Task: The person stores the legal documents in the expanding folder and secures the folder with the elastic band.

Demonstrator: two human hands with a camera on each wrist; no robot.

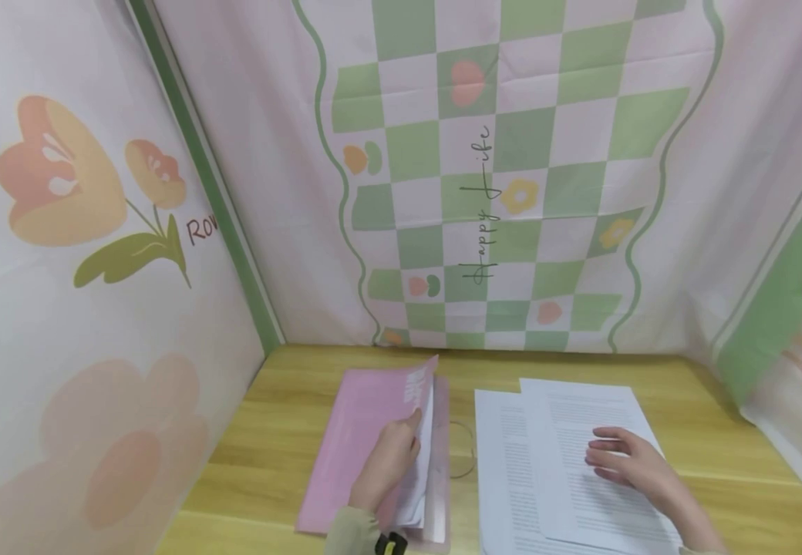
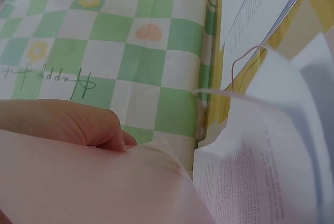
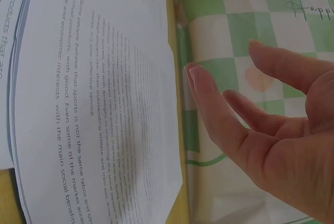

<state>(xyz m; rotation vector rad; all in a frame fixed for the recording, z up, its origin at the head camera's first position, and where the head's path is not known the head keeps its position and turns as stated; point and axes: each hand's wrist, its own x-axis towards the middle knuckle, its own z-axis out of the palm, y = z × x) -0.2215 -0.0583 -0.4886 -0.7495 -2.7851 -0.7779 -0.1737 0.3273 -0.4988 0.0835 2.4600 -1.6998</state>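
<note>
A pink folder lies on the left of the table, its cover partly lifted at the right edge. My left hand pinches that edge, as the left wrist view also shows with the pale pink cover. Printed sheets show inside the folder. Over two overlapping stacks of printed paper hovers my right hand, its fingers loosely bent and holding nothing. The upper stack partly covers the lower one. In the right wrist view, the right hand is apart from the printed page.
A thin loop of cord or wire lies between folder and papers. The wooden table ends against a checkered cloth behind and a flower-printed cloth on the left. A dark band circles my left wrist.
</note>
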